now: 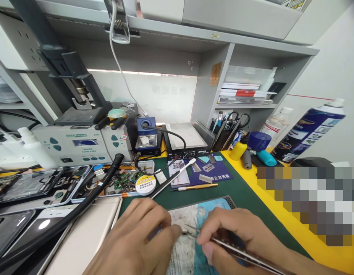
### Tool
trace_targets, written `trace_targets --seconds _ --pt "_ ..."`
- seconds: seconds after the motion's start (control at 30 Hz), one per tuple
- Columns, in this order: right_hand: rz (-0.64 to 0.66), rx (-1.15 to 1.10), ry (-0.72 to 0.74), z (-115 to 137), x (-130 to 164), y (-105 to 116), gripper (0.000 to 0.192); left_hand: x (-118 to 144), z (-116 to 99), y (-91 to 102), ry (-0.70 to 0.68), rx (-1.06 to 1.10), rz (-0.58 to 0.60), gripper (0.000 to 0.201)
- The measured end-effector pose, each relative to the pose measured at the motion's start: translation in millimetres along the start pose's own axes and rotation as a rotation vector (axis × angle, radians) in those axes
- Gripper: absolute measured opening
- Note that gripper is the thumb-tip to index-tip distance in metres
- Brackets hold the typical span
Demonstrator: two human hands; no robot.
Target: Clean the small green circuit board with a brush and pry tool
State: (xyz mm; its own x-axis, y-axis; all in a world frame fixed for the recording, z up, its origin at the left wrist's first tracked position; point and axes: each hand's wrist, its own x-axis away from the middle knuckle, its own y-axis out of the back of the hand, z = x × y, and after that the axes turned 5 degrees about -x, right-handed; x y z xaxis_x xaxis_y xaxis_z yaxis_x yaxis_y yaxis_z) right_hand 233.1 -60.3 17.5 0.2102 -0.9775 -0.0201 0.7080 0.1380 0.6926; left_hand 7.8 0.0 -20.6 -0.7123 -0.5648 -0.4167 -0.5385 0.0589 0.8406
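My right hand (234, 236) is closed around a pair of metal tweezers (231, 248), pen-like. Their thin tips point left, towards the fingertips of my left hand (142, 236). The thumb and index finger of my left hand are curled together at a small dark part (184, 232), too small to name. Both hands are over a work mat (185, 217) with a stained pale section and a blue section. A gold-handled craft knife (199, 186) and a white-tipped brush (177, 175) lie beyond it.
A hot-air station (79, 143) stands at the back left; its black hose (88, 206) crosses several phones. A tray of circuit boards (125, 177) and a round white tin (145, 185) sit ahead. Behind are a heating plate (185, 135) and, to the right, a spray can (308, 130).
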Motion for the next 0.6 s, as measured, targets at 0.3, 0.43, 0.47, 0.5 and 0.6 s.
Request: trace_targets --seconds 0.3,0.43,0.47,0.5,0.6 --pt "-0.020 -0.015 0.013 2.3 -1.6 2.1 0.015 0.1 1.9 -1.1 -0.037 -0.017 -0.035 0.027" --pt "0.015 -0.012 -0.003 6.7 -2.3 5.7 0.016 -0.3 3.1 -1.8 -0.051 -0.014 -0.055 0.024" --pt "0.018 -0.014 0.000 7.4 -2.4 6.2 0.016 -0.3 3.2 -1.8 -0.052 -0.012 -0.054 0.024" --pt "0.019 -0.015 -0.004 7.8 -2.5 6.3 0.016 -0.3 3.2 -1.7 -0.053 -0.011 -0.054 0.024" --pt "0.011 -0.026 -0.007 7.9 -2.0 5.7 0.017 -0.4 2.9 -1.1 -0.052 -0.001 -0.051 0.023"
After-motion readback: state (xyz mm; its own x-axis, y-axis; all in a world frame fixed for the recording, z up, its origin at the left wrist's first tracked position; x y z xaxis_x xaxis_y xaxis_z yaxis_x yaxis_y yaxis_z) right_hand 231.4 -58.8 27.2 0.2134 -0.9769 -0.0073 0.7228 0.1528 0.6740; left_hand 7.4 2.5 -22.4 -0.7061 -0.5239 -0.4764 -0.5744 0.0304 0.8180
